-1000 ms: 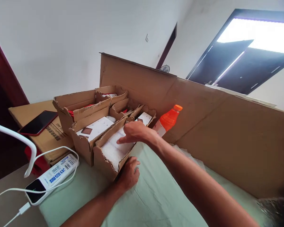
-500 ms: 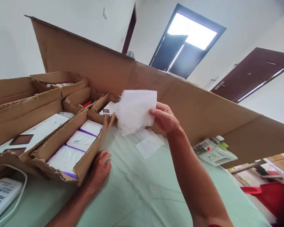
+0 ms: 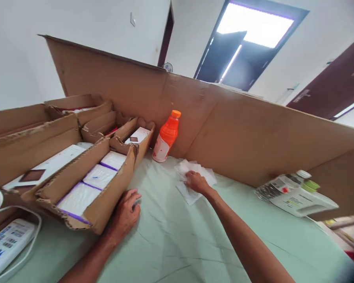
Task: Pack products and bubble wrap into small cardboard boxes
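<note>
we are looking for writing first, and little of it is reading clearly: the orange bottle (image 3: 166, 136) is wearing a white label with red marks too blurred to make out, the white power strip (image 3: 4, 247) at the far left is showing blue characters and a barcode we cannot read, and the clear bottle (image 3: 279, 188) lying on its side at the right is carrying small print that is too fine to tell

our right hand (image 3: 196, 182) is lying palm down on the white foam sheets (image 3: 186, 169), fingers loosely bent on top and closing around nothing. the sheets are lying flat on the green cloth (image 3: 179, 243), near the foot of the upright orange bottle and close to the cardboard wall (image 3: 238, 129). their edges are not lining up, and one corner is pointing toward us; we cannot tell which way the long axis is running

our left hand (image 3: 125, 214) is resting on the cloth, bent fingertips touching the near end of the open cardboard box (image 3: 107, 202), not gripping it. inside it, white packets (image 3: 99, 177) with purple edges are lying in a row running away from us
</note>
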A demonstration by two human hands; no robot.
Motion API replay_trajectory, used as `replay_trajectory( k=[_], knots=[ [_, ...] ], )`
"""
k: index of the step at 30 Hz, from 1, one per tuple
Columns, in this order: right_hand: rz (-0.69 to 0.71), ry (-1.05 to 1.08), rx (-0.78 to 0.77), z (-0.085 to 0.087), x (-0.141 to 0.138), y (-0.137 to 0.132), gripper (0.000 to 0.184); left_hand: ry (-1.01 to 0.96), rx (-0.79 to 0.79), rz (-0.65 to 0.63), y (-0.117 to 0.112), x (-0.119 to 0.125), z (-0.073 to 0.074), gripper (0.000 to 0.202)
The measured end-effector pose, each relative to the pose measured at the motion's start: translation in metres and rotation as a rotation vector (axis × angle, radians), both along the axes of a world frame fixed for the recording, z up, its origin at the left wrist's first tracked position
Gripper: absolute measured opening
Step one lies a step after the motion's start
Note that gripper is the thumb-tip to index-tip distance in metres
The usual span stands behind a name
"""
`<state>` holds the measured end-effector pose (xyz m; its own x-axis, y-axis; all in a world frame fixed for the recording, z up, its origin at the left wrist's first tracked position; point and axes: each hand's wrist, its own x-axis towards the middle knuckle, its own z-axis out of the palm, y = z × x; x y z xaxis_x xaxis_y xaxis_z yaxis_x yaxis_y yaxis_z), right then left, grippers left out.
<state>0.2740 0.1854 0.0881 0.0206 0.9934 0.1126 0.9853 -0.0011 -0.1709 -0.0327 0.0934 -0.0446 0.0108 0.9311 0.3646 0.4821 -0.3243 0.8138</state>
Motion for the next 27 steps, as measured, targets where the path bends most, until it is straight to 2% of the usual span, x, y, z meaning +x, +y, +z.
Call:
replay_trajectory(
  k=[2,5,9,12,15,17,23,27],
  knots=[
    [0.028,-0.036,0.013,0.015,-0.01,0.006,0.012,-0.002,0.003,0.008,0.001,0.003,0.001,0.034],
    [0.113,-0.052,0.097,0.057,-0.042,0.026,0.022,-0.006,0.007,0.017,0.002,0.006,0.001,0.036],
    [0.396,-0.011,0.207,0.116,-0.131,0.063,0.027,-0.042,-0.013,0.006,0.002,0.011,-0.006,0.037],
    [0.56,-0.112,0.085,0.136,-0.207,0.09,0.029,-0.075,-0.037,-0.002,0.002,0.013,-0.013,0.037],
    [0.633,-0.301,-0.076,0.136,-0.26,0.11,0.027,-0.076,-0.047,-0.028,0.003,0.014,-0.015,0.037],
    [0.695,-0.369,-0.158,0.13,-0.275,0.119,0.026,-0.088,-0.056,-0.038,0.003,0.015,-0.014,0.038],
    [0.863,-0.439,-0.36,0.109,-0.272,0.135,0.025,-0.094,-0.037,0.011,0.001,0.016,-0.012,0.037],
    [0.843,-0.406,-0.359,0.103,-0.276,0.138,0.023,-0.05,-0.037,-0.011,0.003,0.015,-0.011,0.035]
  ],
)
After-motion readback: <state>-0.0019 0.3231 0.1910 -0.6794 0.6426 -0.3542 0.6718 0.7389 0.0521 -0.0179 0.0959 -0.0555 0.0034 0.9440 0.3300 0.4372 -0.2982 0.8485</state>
